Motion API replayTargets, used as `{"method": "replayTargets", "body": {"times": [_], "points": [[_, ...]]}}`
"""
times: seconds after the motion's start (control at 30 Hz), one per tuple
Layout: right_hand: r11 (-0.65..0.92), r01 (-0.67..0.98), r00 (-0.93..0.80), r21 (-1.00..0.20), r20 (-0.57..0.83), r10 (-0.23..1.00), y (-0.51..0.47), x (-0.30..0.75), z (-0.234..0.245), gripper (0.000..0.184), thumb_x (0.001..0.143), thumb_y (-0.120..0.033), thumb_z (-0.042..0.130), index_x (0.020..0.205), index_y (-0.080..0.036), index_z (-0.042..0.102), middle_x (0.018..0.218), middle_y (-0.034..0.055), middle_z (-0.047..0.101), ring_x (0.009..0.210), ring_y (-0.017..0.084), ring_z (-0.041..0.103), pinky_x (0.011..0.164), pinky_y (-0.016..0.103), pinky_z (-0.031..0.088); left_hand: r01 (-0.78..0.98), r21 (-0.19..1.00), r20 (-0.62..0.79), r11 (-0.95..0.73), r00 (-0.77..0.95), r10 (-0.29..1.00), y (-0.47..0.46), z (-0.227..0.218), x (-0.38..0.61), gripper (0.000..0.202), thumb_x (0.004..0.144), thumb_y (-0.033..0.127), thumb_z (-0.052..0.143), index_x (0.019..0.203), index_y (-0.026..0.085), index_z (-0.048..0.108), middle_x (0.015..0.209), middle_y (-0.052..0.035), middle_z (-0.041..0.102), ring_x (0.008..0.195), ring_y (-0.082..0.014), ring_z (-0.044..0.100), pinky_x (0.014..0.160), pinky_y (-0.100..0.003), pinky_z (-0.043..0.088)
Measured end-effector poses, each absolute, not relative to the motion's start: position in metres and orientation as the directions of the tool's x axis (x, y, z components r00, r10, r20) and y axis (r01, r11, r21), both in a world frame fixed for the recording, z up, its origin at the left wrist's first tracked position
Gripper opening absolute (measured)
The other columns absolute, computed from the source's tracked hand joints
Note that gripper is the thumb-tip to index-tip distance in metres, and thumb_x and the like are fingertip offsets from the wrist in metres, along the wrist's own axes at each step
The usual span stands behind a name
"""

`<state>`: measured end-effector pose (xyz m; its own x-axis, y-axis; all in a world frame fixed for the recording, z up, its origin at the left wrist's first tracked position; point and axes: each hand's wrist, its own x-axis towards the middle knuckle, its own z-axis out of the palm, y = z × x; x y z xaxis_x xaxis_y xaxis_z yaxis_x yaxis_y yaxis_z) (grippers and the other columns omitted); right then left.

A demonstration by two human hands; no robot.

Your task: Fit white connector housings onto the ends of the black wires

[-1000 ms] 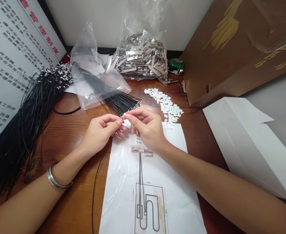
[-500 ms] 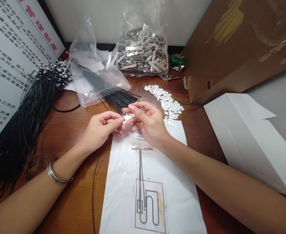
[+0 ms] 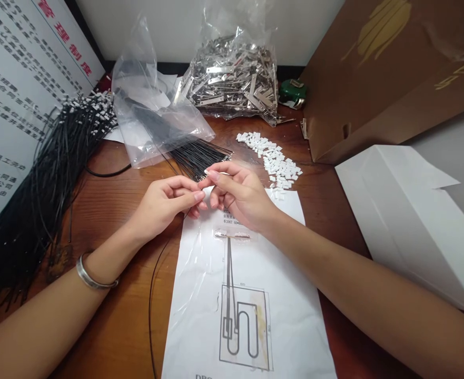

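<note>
My left hand (image 3: 164, 202) and my right hand (image 3: 237, 195) meet fingertip to fingertip above the top of a white paper sheet with a printed diagram (image 3: 247, 295). Both pinch closed. A thin black wire (image 3: 152, 295) runs from my left fingers down toward me across the wooden table. What my right fingers pinch is too small to name. A pile of small white connectors (image 3: 273, 158) lies just right of my hands. A bundle of black wires (image 3: 194, 158) sticks out of a clear bag (image 3: 156, 121) right behind them.
A big heap of black wires with white ends (image 3: 38, 184) fills the left side. A clear bag of metal strips (image 3: 234, 84) and a green tape measure (image 3: 293, 92) sit at the back. A brown cardboard box (image 3: 385, 73) and a white paper bag (image 3: 409, 221) stand right.
My hands stayed together and shifted slightly toward the back of the table. The white piece seen between the fingers before is hidden now. The view tilted down a little.
</note>
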<state>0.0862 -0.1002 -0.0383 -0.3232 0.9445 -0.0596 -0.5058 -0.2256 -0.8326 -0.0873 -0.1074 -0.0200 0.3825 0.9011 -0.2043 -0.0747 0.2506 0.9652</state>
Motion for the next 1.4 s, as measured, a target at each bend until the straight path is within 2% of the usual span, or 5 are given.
{"method": "replayTargets", "body": {"times": [0.3,0.47,0.77,1.2,1.4], "points": [[-0.146,-0.47,-0.351,-0.87,0.033,0.936,-0.102,0.086,-0.045,0.031,0.074,-0.04,0.08,0.088,-0.019,0.062,0.073,-0.0027,0.071,0.049,0.007,0.063,0.039,0.018,0.042,-0.108,0.934,-0.245,0.34,0.498,0.832,-0.103,-0.019,-0.092,0.025,0.068,0.029,0.086,0.073,0.013,0.068,0.068,-0.0026,0.073,0.057,-0.0102,0.066,0.054,-0.018,0.056],[-0.019,-0.395,-0.208,-0.918,0.07,0.976,-0.103,0.083,-0.045,0.023,0.076,-0.036,0.078,0.084,-0.019,0.065,0.074,-0.0021,0.071,0.045,0.006,0.058,0.038,0.02,0.04,-0.129,0.938,-0.249,0.322,0.397,0.884,-0.105,-0.018,-0.091,0.027,0.069,0.03,0.085,0.074,0.014,0.065,0.065,-0.0012,0.071,0.056,-0.0124,0.066,0.048,-0.02,0.056],[0.186,-0.237,0.006,-0.954,0.19,0.982,-0.111,0.078,-0.042,0.01,0.079,-0.028,0.075,0.081,-0.02,0.069,0.072,-0.0015,0.07,0.045,0.005,0.05,0.042,0.022,0.042,-0.113,0.95,-0.234,0.292,0.364,0.902,-0.106,-0.019,-0.088,0.029,0.07,0.03,0.085,0.078,0.015,0.062,0.067,-0.0012,0.072,0.056,-0.0111,0.066,0.053,-0.02,0.057],[0.137,-0.192,0.01,-0.972,0.137,0.99,-0.111,0.077,-0.041,0.024,0.079,-0.04,0.074,0.085,-0.019,0.063,0.074,0.0002,0.069,0.056,0.008,0.058,0.043,0.021,0.043,-0.247,0.926,-0.229,0.284,0.231,0.946,-0.102,-0.017,-0.082,0.049,0.06,0.039,0.09,0.077,0.017,0.05,0.069,-0.0004,0.074,0.053,-0.0115,0.066,0.049,-0.019,0.052],[0.112,-0.189,0.021,-0.976,0.11,0.994,-0.112,0.077,-0.04,0.019,0.081,-0.036,0.073,0.084,-0.02,0.063,0.074,-0.0004,0.068,0.052,0.007,0.055,0.043,0.022,0.044,-0.157,0.954,-0.218,0.254,0.218,0.951,-0.105,-0.018,-0.081,0.045,0.063,0.04,0.088,0.08,0.017,0.053,0.069,-0.0009,0.074,0.051,-0.012,0.065,0.052,-0.022,0.053]]}}
